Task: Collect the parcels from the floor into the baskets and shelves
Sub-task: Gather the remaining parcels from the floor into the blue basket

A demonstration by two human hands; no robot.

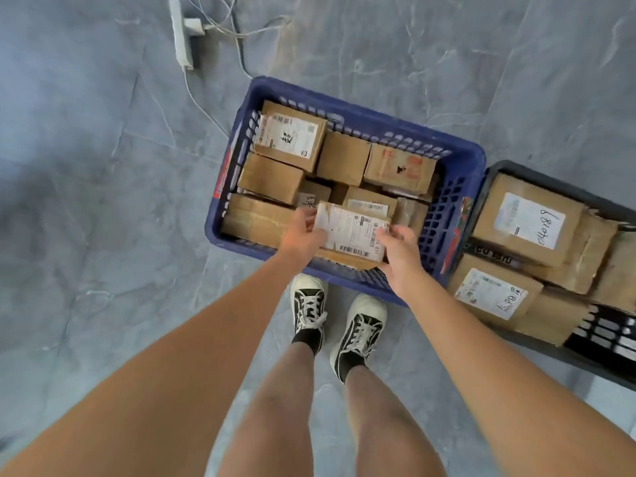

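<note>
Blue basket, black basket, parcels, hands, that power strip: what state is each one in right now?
Blue basket: on the floor, nearly full of cardboard parcels.
Black basket: beside it, also loaded with parcels.
Labelled parcel: held over the blue basket, label up.
Left hand: grips the parcel's left end.
Right hand: grips its right end.
Power strip: on the floor, adapter plugged in.

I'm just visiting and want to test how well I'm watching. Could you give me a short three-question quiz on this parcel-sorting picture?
1. True or false: both hands hold the same parcel.
2. Which basket is that parcel above? A) the blue basket B) the black basket C) neither
3. What lies on the floor beyond the blue basket?

Key
1. True: the left hand grips its left edge and the right hand its right edge.
2. A.
3. A white power strip with cables.
</note>
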